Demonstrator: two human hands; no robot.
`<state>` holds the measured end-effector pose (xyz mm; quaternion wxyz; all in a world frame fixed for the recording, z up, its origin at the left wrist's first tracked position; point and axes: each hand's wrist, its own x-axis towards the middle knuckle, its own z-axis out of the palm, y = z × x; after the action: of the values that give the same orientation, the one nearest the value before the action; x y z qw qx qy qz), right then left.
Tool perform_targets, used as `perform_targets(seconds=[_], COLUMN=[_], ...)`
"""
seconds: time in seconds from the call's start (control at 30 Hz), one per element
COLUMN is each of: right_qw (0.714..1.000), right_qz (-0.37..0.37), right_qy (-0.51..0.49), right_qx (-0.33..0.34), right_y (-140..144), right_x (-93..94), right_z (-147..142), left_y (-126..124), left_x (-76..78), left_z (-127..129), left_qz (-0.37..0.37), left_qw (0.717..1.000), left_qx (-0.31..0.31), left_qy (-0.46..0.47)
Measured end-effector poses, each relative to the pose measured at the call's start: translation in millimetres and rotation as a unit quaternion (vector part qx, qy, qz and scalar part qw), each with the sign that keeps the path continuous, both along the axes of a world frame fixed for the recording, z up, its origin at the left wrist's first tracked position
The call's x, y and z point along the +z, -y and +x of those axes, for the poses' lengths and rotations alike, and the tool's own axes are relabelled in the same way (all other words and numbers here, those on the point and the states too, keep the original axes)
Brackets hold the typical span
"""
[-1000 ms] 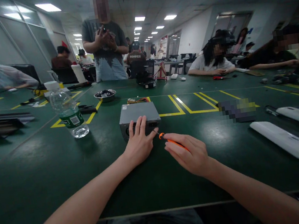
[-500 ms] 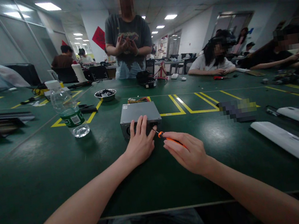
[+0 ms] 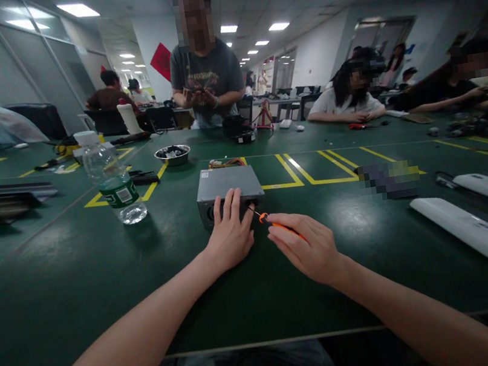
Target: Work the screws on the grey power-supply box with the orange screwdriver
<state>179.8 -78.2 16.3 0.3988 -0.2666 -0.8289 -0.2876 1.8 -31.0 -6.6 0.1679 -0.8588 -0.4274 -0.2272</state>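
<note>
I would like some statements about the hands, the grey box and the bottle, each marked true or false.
1. The left hand rests on the grey box. True.
2. The right hand holds a hammer. False: an orange screwdriver.
3. The bottle lies on its side. False: it stands upright.
4. The bottle is left of the box. True.
5. The screwdriver tip points toward the box. True.

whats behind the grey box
Behind the grey box, a bundle of yellow and red wires shows above its far edge. Where they join the box is hidden. The left hand covers part of its front.
</note>
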Motion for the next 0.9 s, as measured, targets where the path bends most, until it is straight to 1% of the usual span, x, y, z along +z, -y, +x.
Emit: perform_targets(seconds=[0.33,0.53,0.7,0.8,0.9], right_qw=[1.000,0.997,0.994,0.994,0.994], right_qz=[0.001,0.000,-0.006,0.006,0.001], right_qy=[0.019,0.073,0.108,0.110,0.098], right_qx=[-0.004,-0.027,-0.032,-0.028,-0.040], right_y=[0,12,18,17,16], right_x=[-1.5,2.3,-2.2,-4.0,-2.6], right_z=[0,-14,-21,-19,-19], left_y=[1,0,-2,-2,-1], left_x=[0.2,0.4,-0.7,-0.9,-0.1], left_z=[1,0,-1,-1,-1], left_qz=[-0.015,-0.009,-0.005,-0.004,-0.009], left_qw=[1.000,1.000,1.000,1.000,1.000], left_qx=[-0.003,0.002,0.004,0.004,0.008], left_qy=[0.015,0.000,-0.011,-0.013,-0.017])
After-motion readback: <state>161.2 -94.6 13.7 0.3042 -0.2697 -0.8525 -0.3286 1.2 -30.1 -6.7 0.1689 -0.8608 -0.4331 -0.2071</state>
